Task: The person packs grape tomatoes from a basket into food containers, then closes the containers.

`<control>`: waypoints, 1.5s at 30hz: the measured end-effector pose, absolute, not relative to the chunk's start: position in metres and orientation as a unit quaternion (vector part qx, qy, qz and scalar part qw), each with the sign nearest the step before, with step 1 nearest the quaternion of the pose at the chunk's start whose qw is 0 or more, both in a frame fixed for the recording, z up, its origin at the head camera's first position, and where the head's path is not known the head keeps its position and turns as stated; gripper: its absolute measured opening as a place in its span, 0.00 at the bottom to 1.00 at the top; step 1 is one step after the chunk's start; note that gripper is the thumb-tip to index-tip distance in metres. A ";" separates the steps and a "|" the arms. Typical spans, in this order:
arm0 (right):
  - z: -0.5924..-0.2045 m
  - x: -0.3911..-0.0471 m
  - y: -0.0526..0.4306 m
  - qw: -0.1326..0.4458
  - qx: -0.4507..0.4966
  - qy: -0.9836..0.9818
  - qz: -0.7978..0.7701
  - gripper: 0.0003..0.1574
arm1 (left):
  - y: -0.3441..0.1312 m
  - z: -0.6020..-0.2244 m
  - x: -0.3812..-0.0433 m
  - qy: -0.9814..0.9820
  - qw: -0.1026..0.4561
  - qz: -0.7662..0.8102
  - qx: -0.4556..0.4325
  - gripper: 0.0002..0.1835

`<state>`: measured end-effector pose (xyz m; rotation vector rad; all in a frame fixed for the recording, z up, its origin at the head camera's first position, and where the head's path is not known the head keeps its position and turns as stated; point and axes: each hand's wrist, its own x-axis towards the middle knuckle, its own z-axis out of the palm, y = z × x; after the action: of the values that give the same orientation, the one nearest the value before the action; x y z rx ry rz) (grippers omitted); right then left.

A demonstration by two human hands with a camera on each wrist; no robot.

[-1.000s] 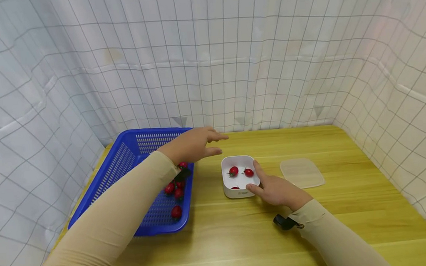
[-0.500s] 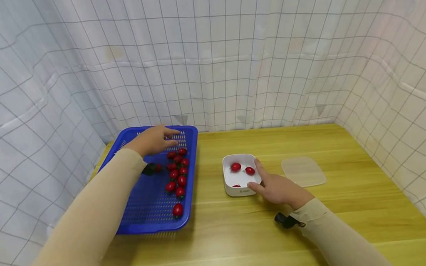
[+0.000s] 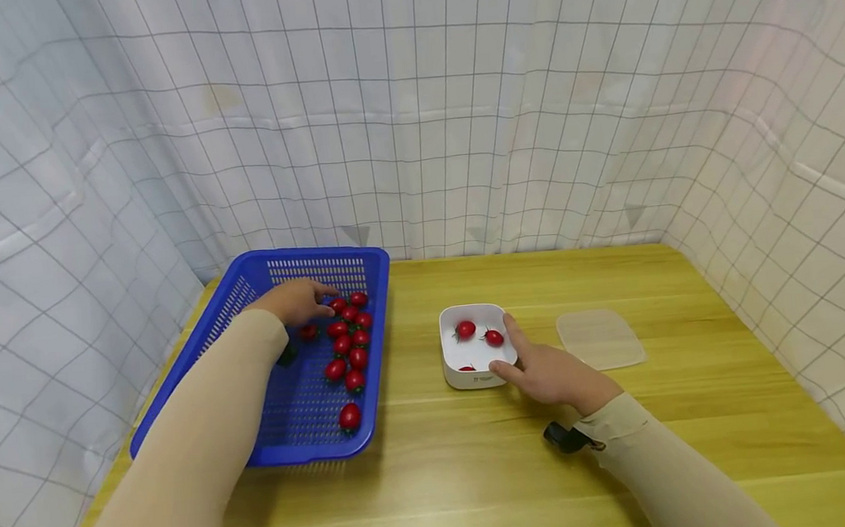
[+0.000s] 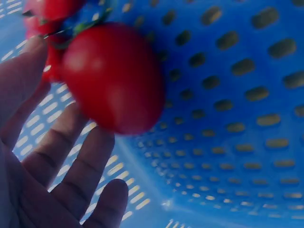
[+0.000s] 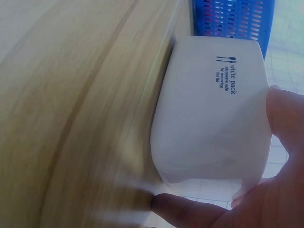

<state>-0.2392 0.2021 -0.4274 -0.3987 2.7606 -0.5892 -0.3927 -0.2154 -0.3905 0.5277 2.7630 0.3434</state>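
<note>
My left hand is down inside a blue plastic basket, its thumb and fingers apart beside several red cherry tomatoes. In the left wrist view, the fingers reach past a large-looking tomato, and the thumb lies near more tomatoes at upper left. My right hand holds a small white food box at its right side, thumb on the front rim and fingers along the side. Three tomatoes show in the box. Printed text marks the box wall in the right wrist view.
A translucent flat lid lies on the wooden table to the right of the box. White gridded curtains enclose the table at the back and both sides. A dark wrist camera sits under the right sleeve.
My left hand has moved left from near the box, over the basket rim, and down among the tomatoes. The right hand stays at the box.
</note>
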 end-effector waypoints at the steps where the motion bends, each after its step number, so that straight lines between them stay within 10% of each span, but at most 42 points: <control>1: -0.427 -0.239 0.202 0.144 -0.139 0.958 -0.205 0.62 | -0.215 -0.392 -0.393 0.964 0.152 0.121 0.183 0.27; 45: -0.429 -0.236 0.200 0.146 -0.117 0.960 -0.207 0.62 | -0.209 -0.405 -0.389 0.966 0.150 0.153 0.141 0.24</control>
<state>-0.2363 0.2005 -0.4287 -0.3354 2.7646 -0.5945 -0.3886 -0.2087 -0.4049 0.4048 2.7764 0.4403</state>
